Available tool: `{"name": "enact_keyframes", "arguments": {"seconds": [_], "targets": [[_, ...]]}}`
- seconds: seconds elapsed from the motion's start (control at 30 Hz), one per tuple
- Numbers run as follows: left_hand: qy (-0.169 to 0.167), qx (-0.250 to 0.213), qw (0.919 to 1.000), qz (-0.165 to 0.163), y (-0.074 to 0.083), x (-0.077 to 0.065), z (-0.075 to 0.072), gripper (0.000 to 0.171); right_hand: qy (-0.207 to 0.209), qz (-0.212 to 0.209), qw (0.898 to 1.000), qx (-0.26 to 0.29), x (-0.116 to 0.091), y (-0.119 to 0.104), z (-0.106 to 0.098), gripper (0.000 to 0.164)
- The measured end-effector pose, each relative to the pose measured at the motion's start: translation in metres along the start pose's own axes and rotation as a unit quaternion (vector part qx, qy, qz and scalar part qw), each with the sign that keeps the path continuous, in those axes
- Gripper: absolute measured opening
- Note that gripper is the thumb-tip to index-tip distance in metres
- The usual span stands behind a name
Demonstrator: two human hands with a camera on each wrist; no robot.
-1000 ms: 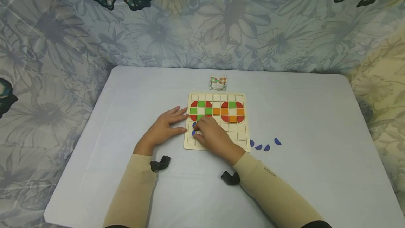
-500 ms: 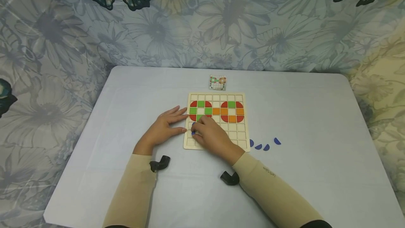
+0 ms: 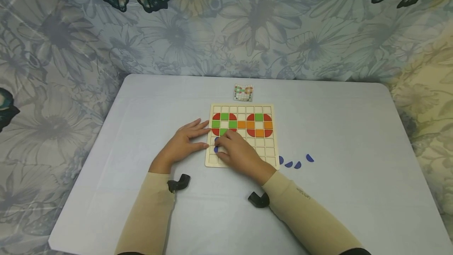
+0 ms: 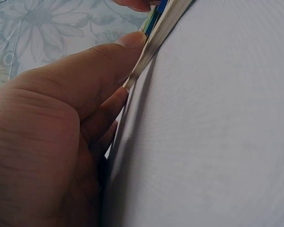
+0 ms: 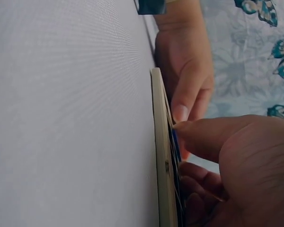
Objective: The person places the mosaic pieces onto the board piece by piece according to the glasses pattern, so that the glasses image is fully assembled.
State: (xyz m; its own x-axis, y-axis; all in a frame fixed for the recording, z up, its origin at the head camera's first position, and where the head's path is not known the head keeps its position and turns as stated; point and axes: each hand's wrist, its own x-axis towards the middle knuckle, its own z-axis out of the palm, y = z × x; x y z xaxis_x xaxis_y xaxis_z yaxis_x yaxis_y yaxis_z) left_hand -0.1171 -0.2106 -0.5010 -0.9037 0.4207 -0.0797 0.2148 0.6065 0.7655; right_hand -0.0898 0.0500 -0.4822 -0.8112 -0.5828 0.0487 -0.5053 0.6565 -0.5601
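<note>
A wooden grid board (image 3: pixel 250 163) bears red, green and orange tiles in two ring shapes joined by an orange square. My left hand (image 3: pixel 184 141) lies flat at its left edge, fingers spread, thumb and fingertips touching the rim. Over the board's lower left, my right hand (image 3: pixel 244 153) bends its fingers around a blue half-circle tile (image 3: pixel 216 149), index finger above and thumb below it. Another blue tile (image 3: pixel 216 139) shows beside the index fingertip. In the right wrist view the right thumb (image 5: pixel 203 135) meets a blue piece (image 5: pixel 175 137) on the board.
Several blue half-circle tiles (image 3: pixel 298 165) lie on the white table (image 3: pixel 354 207) right of the board. A small pattern card (image 3: pixel 243 93) stands behind it. Black wrist mounts (image 3: pixel 259 200) hang from both sleeves. Floral cloth (image 3: pixel 265 23) covers the wall behind.
The right fingers shift slightly over the blue tiles; half a second ago they covered more of the lower one. The left hand and board stay put.
</note>
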Motion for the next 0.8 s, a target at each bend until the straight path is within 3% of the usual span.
{"name": "enact_keyframes", "arguments": {"seconds": [0.17,0.37,0.63,0.8], "targets": [[0.000,-0.002,1.0000,-0.001,0.000,0.000,0.001,0.062,-0.005,0.012,0.999,0.032,-0.005,0.001,-0.004,0.030],[0.001,-0.004,1.0000,-0.001,0.000,0.000,0.001,0.062,0.002,0.042,0.993,0.112,-0.014,0.005,-0.015,0.032],[0.002,0.001,1.0000,-0.008,0.002,0.000,0.001,0.063,0.033,0.049,0.975,0.213,-0.028,0.014,-0.035,0.034],[0.002,-0.004,0.9999,-0.015,0.002,0.000,0.002,0.063,0.055,0.033,0.962,0.264,-0.037,0.023,-0.049,0.033]]}}
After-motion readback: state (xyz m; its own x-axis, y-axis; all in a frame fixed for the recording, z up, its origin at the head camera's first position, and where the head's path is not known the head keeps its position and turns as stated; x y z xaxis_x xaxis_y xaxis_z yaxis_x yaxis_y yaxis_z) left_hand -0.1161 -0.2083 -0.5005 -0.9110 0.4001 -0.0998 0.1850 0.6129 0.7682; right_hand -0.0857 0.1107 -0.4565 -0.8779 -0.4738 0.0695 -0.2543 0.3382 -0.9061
